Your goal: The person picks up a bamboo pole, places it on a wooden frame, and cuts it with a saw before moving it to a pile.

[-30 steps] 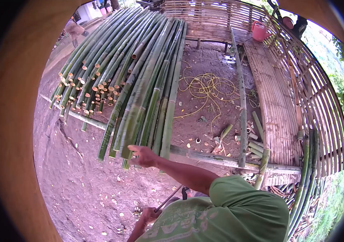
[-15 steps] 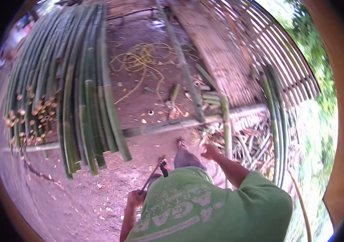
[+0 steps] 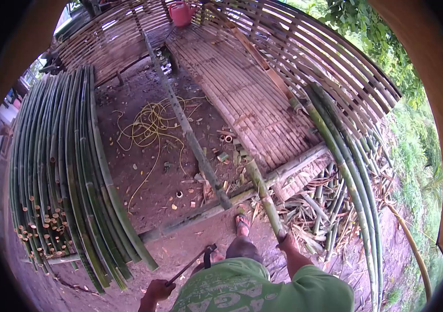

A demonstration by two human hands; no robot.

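My left hand is closed round the end of a long, thin, dark tool. The tool slants up across my front towards my leg; its exact kind is hard to make out. On the right, my right hand grips the near end of a green bamboo pole. That pole lies across a horizontal bamboo beam. Close to its far end, the bamboo-slat platform stretches away.
A row of green bamboo poles rests on the left. More long poles lean at right, beside a heap of split bamboo scraps. Yellow cord lies coiled on the dirt. A red watering can stands at the back.
My right hand was off the bamboo pole and now holds its near end. My view has tilted up, showing more of the platform and the watering can. The tool stays in my left hand.
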